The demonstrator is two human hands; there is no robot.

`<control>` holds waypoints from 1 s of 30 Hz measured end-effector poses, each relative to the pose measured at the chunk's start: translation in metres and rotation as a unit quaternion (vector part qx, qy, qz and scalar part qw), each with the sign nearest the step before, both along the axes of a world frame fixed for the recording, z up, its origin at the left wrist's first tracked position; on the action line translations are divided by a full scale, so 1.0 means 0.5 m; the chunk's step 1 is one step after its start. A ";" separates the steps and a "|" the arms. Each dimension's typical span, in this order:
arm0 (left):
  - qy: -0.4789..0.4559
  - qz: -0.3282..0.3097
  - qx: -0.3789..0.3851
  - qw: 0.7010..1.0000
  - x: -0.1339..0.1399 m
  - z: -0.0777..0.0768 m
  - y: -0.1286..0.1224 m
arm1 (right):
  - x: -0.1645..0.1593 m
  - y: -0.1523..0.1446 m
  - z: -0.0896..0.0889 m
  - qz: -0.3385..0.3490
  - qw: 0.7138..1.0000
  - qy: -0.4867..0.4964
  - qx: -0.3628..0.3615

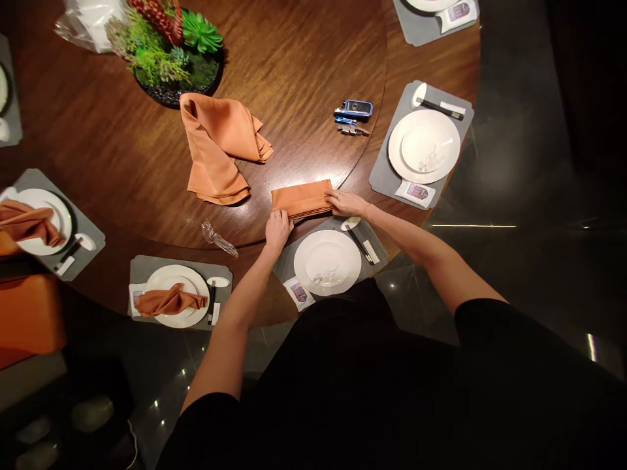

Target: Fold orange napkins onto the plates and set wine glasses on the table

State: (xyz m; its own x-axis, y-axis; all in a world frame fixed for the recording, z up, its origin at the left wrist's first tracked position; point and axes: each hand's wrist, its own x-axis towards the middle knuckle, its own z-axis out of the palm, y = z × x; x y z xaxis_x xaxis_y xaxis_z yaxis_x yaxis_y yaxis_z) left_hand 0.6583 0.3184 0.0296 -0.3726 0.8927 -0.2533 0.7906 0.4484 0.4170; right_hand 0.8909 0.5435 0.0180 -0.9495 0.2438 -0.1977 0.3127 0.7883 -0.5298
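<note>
Between my hands lies an orange cloth napkin (304,198), folded into a long rectangle near the rim of the round wooden turntable. My left hand (279,228) grips its near left corner, fingers closed on the edge. At the right end, my right hand (345,203) pinches the layered side of the same napkin. Just below sits a white plate (337,251) on a grey placemat (287,261). A white spoon (351,224) and black chopsticks (361,245) lie to the plate's right. A larger heap of orange napkins (220,140) rests farther left on the turntable.
A planter with greenery (196,72) stands at the back left beside clear plastic wrapping (91,26). Small blue and metal items (355,116) lie right of centre. A crumpled clear wrapper (219,239) is at left. A neighbouring plate (198,284) bears a twisted napkin (171,301).
</note>
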 end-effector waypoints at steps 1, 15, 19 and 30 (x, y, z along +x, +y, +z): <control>-0.001 0.008 0.008 1.000 0.004 -0.001 0.001 | -0.005 0.005 0.010 0.007 1.000 0.004 0.001; -0.385 0.118 0.124 0.907 0.092 -0.014 0.001 | -0.272 0.118 0.212 0.046 0.997 0.065 0.018; -0.346 0.143 0.124 0.919 0.125 -0.023 -0.012 | -0.368 0.149 0.134 0.056 0.998 0.039 -0.010; -0.517 0.324 0.142 0.779 0.052 -0.062 0.036 | -0.249 -0.031 0.093 0.068 0.984 0.147 0.075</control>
State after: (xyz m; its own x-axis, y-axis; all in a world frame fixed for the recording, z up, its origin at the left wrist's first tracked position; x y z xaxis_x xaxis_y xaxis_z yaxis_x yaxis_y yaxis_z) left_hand 0.6841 0.3363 -0.0015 -0.4960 0.6771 -0.5437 -0.3886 0.3868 0.8363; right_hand 0.7664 0.5280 0.0647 -0.9861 0.1162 0.1190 0.0497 0.8886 -0.4561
